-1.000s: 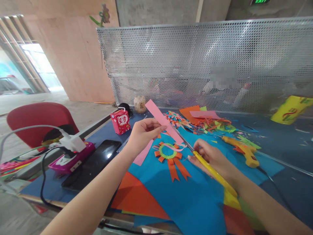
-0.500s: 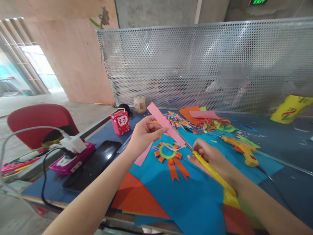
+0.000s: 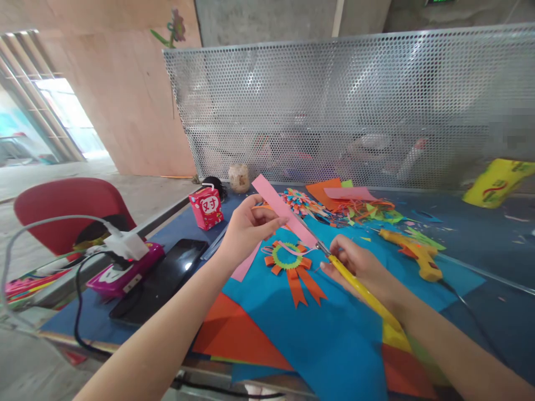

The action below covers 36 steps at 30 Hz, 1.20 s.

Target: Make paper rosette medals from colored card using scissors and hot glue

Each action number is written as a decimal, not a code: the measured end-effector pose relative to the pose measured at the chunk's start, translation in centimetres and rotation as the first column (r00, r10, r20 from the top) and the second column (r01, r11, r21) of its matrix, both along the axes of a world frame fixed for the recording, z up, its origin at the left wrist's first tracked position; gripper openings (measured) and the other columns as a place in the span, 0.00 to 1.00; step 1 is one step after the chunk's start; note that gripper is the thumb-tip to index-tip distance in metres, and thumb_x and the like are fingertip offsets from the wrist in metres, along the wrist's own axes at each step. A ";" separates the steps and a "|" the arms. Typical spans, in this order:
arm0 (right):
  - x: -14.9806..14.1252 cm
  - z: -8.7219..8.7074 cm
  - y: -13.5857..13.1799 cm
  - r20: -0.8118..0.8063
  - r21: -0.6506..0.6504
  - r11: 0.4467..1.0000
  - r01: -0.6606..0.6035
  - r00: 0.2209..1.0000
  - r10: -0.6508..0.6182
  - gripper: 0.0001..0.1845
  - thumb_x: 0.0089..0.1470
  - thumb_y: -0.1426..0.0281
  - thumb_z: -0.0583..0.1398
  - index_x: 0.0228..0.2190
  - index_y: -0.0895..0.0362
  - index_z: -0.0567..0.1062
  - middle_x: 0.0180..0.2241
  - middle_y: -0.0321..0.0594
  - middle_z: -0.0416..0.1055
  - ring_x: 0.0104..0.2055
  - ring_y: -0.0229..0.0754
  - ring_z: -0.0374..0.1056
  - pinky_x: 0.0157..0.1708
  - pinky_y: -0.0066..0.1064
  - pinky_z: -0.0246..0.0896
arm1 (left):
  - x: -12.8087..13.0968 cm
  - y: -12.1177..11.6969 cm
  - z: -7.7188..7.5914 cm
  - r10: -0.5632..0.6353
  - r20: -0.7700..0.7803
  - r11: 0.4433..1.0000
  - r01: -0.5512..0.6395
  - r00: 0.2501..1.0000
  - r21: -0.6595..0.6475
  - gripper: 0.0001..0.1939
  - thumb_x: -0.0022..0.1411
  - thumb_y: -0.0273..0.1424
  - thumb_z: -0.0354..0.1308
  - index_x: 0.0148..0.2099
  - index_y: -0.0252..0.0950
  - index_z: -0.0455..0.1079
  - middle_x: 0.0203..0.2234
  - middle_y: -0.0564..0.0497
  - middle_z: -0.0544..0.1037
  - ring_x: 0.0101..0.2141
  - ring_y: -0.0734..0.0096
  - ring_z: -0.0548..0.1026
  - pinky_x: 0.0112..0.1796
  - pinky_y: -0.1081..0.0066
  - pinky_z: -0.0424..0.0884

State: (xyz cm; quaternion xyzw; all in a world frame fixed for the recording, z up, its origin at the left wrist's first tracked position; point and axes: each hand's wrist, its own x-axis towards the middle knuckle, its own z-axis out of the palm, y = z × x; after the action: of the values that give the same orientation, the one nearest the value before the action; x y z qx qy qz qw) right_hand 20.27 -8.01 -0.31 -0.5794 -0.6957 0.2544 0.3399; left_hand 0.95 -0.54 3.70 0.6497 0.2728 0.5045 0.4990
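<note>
Between the thumb and fingers of my left hand (image 3: 251,228) is a pink paper strip (image 3: 278,203), slanting down to the right. My right hand (image 3: 355,264) grips yellow-handled scissors (image 3: 363,295), their blades lying along the strip's lower end. A thin pink sliver (image 3: 298,252) curls off near the blades. Below the hands, a rosette (image 3: 288,264) with a green scalloped ring and orange tabs and tails lies on blue sheets (image 3: 317,340). A second, multicoloured rosette (image 3: 298,201) sits behind the strip, partly hidden.
A yellow glue gun (image 3: 413,253) with its cord lies at right. Paper scraps (image 3: 368,210) pile up at the back. On the left are a red drink box (image 3: 206,207), a black phone or tablet (image 3: 163,278) and a purple power strip (image 3: 134,273). A perforated metal screen (image 3: 292,111) borders the table.
Both hands, the strip and the scissors hold almost the same pose. The camera view has shifted slightly, and the blurred patch behind the screen has moved to the right.
</note>
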 end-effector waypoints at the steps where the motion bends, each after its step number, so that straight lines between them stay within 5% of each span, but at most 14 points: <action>1: -0.1 0.0 0.0 -0.014 -0.002 1.000 -0.004 1.000 0.004 0.16 0.47 0.58 0.57 0.25 0.54 0.56 0.18 0.27 0.49 0.20 0.31 0.47 0.17 0.23 0.44 | 0.0 0.0 0.0 -0.006 0.003 1.000 0.006 1.000 -0.002 0.19 0.44 0.28 0.63 0.38 0.34 0.59 0.18 0.56 0.72 0.16 0.82 0.64 0.18 0.79 0.59; 14: 0.0 -0.2 0.0 0.048 0.030 0.999 0.027 0.998 -0.028 0.16 0.47 0.60 0.57 0.24 0.54 0.56 0.15 0.25 0.49 0.18 0.31 0.44 0.16 0.23 0.39 | 0.1 -0.1 -0.1 -0.024 0.006 1.000 0.024 1.000 -0.001 0.18 0.45 0.28 0.63 0.38 0.34 0.60 0.18 0.56 0.72 0.16 0.83 0.65 0.18 0.79 0.59; 24: -0.4 0.4 -0.3 -0.016 -0.018 1.000 0.004 1.000 -0.005 0.14 0.47 0.61 0.57 0.25 0.54 0.56 0.20 0.28 0.53 0.21 0.32 0.51 0.18 0.23 0.47 | 0.3 0.0 -0.2 -0.080 0.024 0.996 0.081 0.997 -0.023 0.18 0.45 0.25 0.62 0.39 0.34 0.60 0.18 0.57 0.72 0.17 0.82 0.66 0.19 0.79 0.61; 36: -0.7 1.1 -0.7 0.017 0.011 0.999 0.044 0.999 -0.044 0.15 0.47 0.62 0.58 0.24 0.54 0.56 0.15 0.25 0.48 0.18 0.31 0.43 0.17 0.24 0.37 | 0.2 -0.1 -0.3 -0.043 0.018 0.999 0.043 0.999 -0.023 0.21 0.44 0.27 0.64 0.40 0.34 0.59 0.18 0.56 0.73 0.17 0.82 0.65 0.19 0.79 0.61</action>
State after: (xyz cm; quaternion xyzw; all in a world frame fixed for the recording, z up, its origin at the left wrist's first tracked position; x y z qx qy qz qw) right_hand 19.56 -8.76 0.81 -0.5950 -0.6869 0.2384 0.3425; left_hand 1.15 -0.62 3.42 0.6449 0.2603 0.4961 0.5198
